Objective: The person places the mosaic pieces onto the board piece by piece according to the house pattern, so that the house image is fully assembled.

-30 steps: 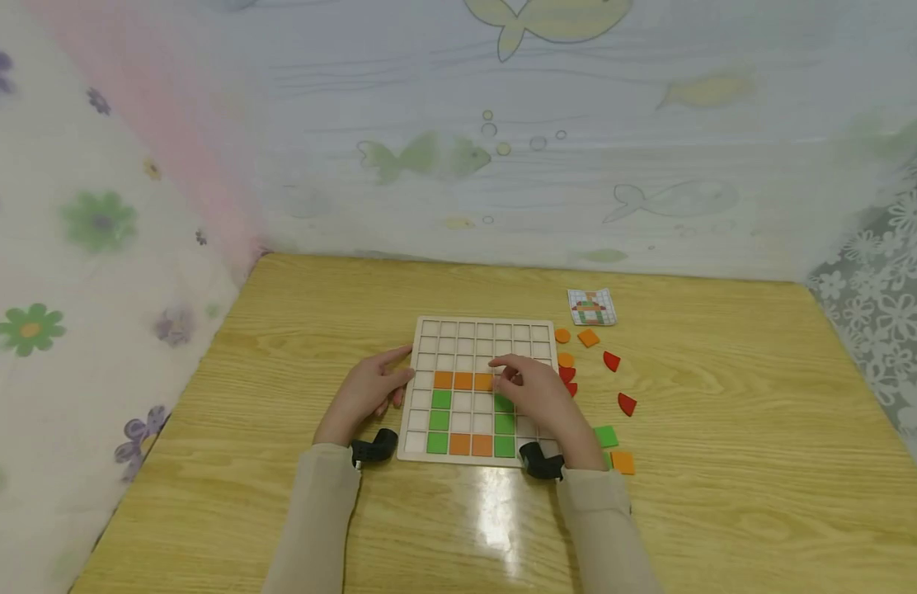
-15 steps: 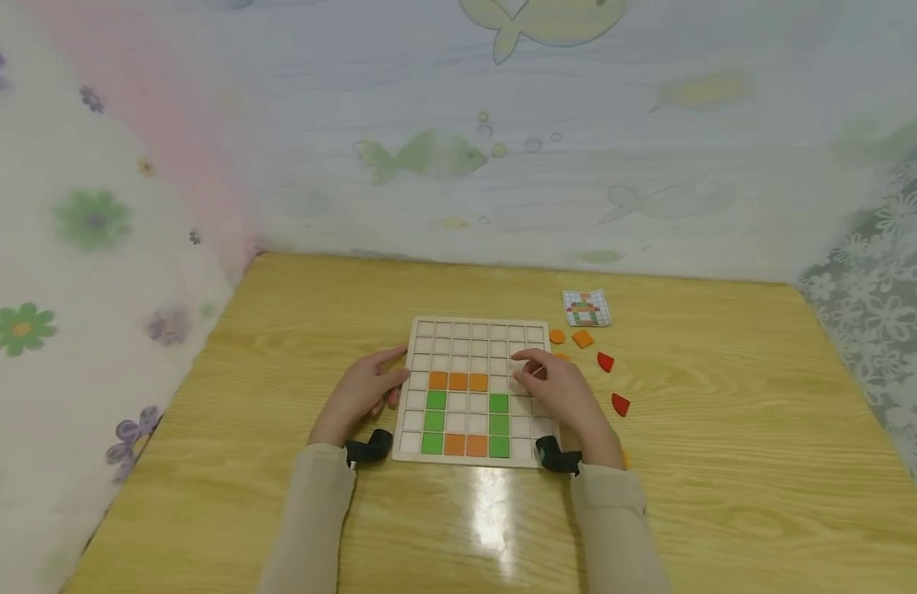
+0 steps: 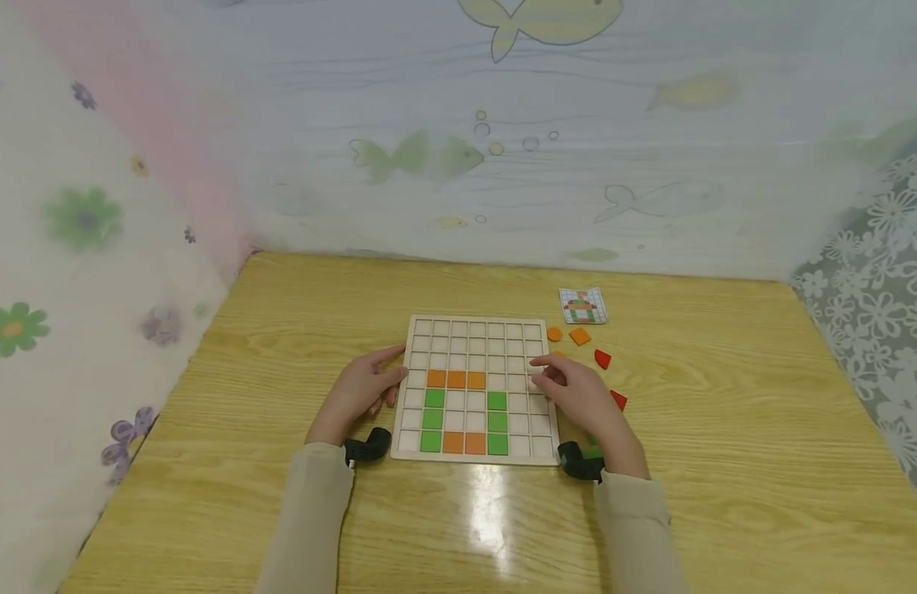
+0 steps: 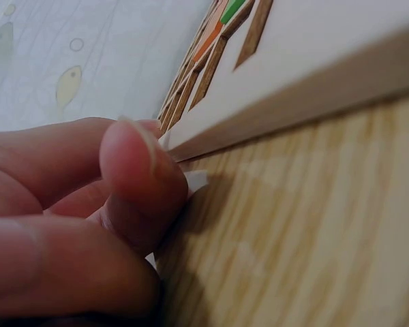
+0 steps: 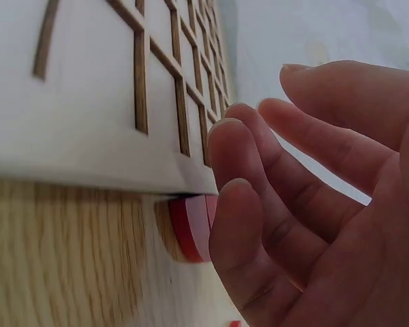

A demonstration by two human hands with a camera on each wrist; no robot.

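Observation:
A wooden grid board (image 3: pixel 469 337) lies on the table with coloured square tiles in some cells. Three orange tiles (image 3: pixel 456 379) form a row across its middle. Green tiles (image 3: pixel 433 398) stand in two columns below, with two orange tiles (image 3: pixel 464 443) between them at the bottom. My left hand (image 3: pixel 357 392) rests at the board's left edge, thumb and fingertips against the rim. Over the right edge hovers my right hand (image 3: pixel 580 399), its fingers loosely bent. The right wrist view shows nothing between those fingers (image 5: pixel 237 153); a red piece (image 5: pixel 191 228) lies beneath them.
Beyond the board's right corner lies a small pattern card (image 3: pixel 583 306). Near it are an orange disc (image 3: pixel 554 334), an orange square (image 3: pixel 580 337) and a red quarter-circle (image 3: pixel 603 359). The right forearm partly covers a green tile (image 3: pixel 592 452). A patterned wall covering (image 3: pixel 547 206) borders the table's far side.
My right hand has moved right, from beside the row of orange tiles to the board's right edge, uncovering the right green column. The left hand stays at the left edge.

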